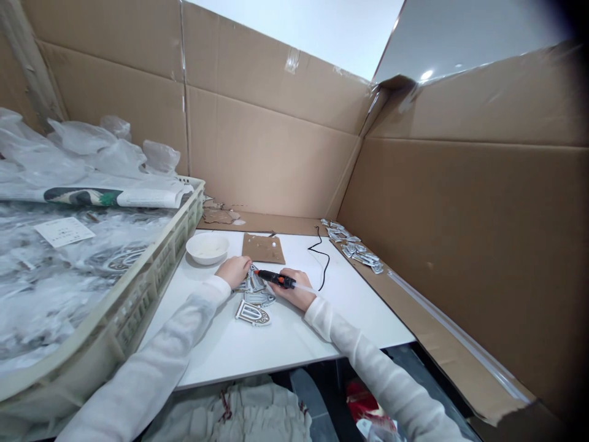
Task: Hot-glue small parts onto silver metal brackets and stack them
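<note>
My right hand (297, 290) is closed round a black hot glue gun (278, 279) with an orange tip and a clear glue stick out of its back. The tip points left, close to my left hand (234, 271). My left fingers are pinched at the upper edge of a small white-and-grey ornamental piece (252, 281); the exact grip is partly hidden. Below my hands lie more such pieces, among them an arched one (253, 313) with a scroll pattern, flat on the white table (221, 353).
A white bowl (207, 248) and a cardboard square (263, 248) with glue blobs stand behind my hands. A black cord (327, 261) runs at the right. Several finished-looking pieces (361, 253) lie along the right cardboard ledge. A plastic crate (151, 276) of bagged pieces fills the left.
</note>
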A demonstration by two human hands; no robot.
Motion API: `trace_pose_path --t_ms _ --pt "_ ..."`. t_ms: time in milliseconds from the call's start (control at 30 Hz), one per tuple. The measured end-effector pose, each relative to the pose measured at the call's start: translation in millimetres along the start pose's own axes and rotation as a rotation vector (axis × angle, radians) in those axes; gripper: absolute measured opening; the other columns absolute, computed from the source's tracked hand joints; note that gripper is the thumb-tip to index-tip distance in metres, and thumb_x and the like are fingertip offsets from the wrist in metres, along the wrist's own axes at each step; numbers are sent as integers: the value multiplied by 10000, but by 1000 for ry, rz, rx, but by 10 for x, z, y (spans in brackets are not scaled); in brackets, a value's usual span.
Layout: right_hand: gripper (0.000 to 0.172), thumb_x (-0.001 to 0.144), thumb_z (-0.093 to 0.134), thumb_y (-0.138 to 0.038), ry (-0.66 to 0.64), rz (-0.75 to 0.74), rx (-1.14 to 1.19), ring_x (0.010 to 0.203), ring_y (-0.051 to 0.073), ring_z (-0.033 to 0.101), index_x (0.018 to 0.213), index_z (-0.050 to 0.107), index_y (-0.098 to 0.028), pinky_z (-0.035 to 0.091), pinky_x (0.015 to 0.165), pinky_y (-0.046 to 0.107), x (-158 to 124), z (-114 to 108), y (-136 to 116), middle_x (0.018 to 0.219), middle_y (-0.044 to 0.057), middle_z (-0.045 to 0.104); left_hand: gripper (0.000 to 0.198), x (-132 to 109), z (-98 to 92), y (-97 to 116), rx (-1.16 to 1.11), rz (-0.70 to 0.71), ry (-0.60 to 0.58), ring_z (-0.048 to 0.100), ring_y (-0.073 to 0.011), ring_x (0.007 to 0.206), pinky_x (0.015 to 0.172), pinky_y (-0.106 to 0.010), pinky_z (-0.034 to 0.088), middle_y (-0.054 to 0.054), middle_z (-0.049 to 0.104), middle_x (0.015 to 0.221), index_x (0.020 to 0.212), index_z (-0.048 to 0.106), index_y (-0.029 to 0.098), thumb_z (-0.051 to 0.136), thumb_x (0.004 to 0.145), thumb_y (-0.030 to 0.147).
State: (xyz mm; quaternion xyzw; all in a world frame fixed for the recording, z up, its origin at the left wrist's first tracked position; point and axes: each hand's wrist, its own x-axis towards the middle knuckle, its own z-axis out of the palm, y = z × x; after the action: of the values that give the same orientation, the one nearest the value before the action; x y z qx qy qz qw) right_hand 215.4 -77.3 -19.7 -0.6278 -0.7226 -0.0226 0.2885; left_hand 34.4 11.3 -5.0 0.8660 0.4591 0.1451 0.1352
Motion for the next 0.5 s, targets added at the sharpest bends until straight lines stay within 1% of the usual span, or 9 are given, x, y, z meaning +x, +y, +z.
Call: trace_pose_path --t_ms 167,333,500 --pt "327 704 550 -480 -7 12 -17 490 111 492 549 482 -201 311 499 208 -1 -11 -12 540 -1 543 304 -16 9 29 13 -18 0 584 -203 942 797 -282 411 -77 657 955 963 611 213 337 862 296" --pt "294 697 561 -450 -32 25 -11 506 115 506 558 494 -200 314 506 208 3 -40 -36 552 3 555 320 -40 -3 64 81 -30 -17 583 -241 950 777 -324 415 -101 650 985 1015 589 206 321 865 292" --pt "305 704 554 -460 -12 32 -24 508 112 513 557 500 -199 309 509 206 -5 -32 -29 554 6 562 331 -53 -11 73 108 -32 -21 590 -244 931 751 -320 418 -103 652 974 1034 583 208 307 871 290"
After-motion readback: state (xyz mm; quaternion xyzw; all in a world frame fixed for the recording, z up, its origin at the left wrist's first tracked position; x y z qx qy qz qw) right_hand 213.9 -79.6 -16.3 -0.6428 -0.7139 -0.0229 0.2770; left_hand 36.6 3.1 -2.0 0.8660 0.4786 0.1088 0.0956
